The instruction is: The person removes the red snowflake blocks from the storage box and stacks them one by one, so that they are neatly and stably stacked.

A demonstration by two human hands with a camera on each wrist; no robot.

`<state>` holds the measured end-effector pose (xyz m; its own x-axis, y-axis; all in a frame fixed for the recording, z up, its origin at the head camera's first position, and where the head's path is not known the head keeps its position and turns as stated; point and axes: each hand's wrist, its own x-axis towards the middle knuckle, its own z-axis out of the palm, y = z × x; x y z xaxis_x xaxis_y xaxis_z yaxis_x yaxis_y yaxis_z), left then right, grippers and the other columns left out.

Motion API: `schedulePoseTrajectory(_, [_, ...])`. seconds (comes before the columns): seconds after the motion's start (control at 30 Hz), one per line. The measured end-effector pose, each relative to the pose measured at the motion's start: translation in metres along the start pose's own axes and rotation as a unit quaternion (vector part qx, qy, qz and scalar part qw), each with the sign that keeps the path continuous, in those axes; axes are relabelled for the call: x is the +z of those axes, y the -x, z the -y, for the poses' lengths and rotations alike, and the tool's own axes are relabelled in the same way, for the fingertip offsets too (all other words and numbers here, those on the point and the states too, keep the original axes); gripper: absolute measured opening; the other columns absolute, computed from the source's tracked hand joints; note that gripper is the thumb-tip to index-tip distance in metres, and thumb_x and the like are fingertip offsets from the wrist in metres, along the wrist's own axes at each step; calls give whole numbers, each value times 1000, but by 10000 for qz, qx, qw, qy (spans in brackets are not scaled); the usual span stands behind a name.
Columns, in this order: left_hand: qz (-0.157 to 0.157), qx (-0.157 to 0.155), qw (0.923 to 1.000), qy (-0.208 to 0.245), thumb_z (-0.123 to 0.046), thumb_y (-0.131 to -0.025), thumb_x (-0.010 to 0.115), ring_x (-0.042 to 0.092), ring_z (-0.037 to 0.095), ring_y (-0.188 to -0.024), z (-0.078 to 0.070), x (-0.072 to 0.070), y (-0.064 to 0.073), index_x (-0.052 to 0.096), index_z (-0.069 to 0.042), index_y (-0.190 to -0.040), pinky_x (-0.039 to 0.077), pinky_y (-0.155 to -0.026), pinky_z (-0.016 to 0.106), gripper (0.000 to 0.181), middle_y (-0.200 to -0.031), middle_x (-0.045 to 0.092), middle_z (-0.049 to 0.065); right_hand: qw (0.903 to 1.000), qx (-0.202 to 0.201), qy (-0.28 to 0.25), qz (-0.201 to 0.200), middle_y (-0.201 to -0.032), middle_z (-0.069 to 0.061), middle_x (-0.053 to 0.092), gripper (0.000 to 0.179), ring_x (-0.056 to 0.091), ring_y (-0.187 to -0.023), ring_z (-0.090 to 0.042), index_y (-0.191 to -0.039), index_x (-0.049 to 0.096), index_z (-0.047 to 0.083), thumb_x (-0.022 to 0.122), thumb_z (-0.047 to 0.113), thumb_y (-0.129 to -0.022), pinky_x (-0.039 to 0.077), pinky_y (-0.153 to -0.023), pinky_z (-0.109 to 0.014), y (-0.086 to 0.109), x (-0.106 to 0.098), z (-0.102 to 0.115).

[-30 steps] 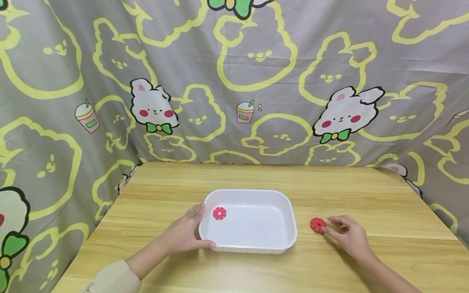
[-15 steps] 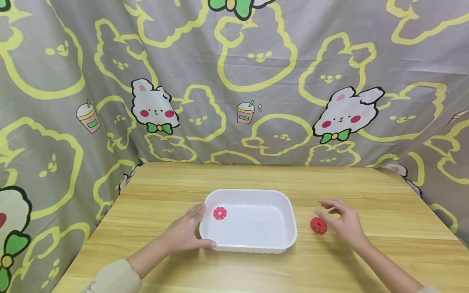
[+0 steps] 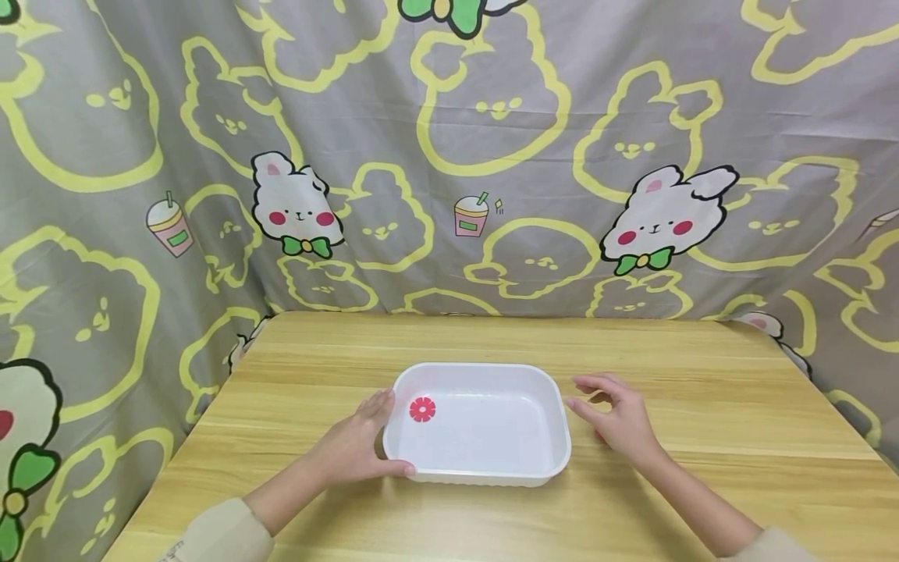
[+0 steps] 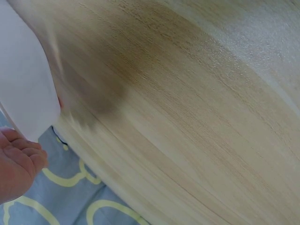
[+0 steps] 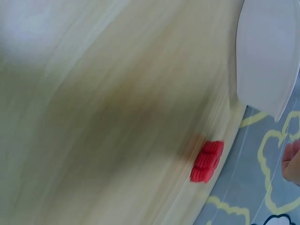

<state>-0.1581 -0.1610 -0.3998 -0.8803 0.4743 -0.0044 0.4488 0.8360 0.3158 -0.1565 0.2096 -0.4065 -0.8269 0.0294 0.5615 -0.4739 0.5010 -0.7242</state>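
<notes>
A white plastic tray (image 3: 485,476) sits on the table, with a red notched, flower-shaped disc (image 3: 423,410) lying inside at its left. My left hand (image 3: 358,445) holds the tray's left end, fingers along the side and thumb at the front corner; some fingers also show in the left wrist view. Just off the tray's right rim is my right hand (image 3: 621,414), thumb and fingers apart, with nothing visible between them. Below that hand, mostly hidden by it in the head view, a small stack of red notched discs (image 5: 207,161) stands on the table.
The wooden table (image 3: 323,359) reaches back to a grey curtain (image 3: 449,273) printed with yellow outlines and white rabbits. Curtain also hangs at the left and right sides.
My right hand has moved left from the red stack toward the tray's right rim, and now covers most of the stack. The left hand and the tray stay almost in place.
</notes>
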Motion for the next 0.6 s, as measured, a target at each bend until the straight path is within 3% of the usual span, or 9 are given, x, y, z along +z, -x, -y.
schedulePoseTrajectory(0.2, [10, -19, 10000, 1, -66, -66, 68, 32, 41, -135, 0, 0, 0, 28, 8, -141, 38, -104, 53, 113, -147, 30, 25, 9999, -26, -32, 129, -88, -14, 66, 27, 55, -82, 5, -93, 68, -7, 76, -6, -67, 51, -66, -16, -3, 13, 6])
schedulePoseTrajectory(0.43, [42, -75, 10000, -7, -68, -65, 67, 32, 41, -135, 0, -1, 0, 28, 7, -142, 38, -104, 54, 114, -148, 30, 24, 9988, 113, -358, 318, -87, -7, 66, 28, 55, -81, 5, -96, 69, -3, 77, -3, -69, 53, -66, -21, -8, 31, 18])
schedulePoseTrajectory(0.6, [26, -53, 10000, -30, -68, -65, 67, 32, 42, -134, 0, -1, 0, 29, 7, -141, 38, -103, 54, 114, -148, 30, 25, 9976, 277, -385, 502, -89, -17, 66, 29, 56, -81, 2, -98, 69, -2, 77, 1, -71, 54, -68, -22, -12, 47, 23])
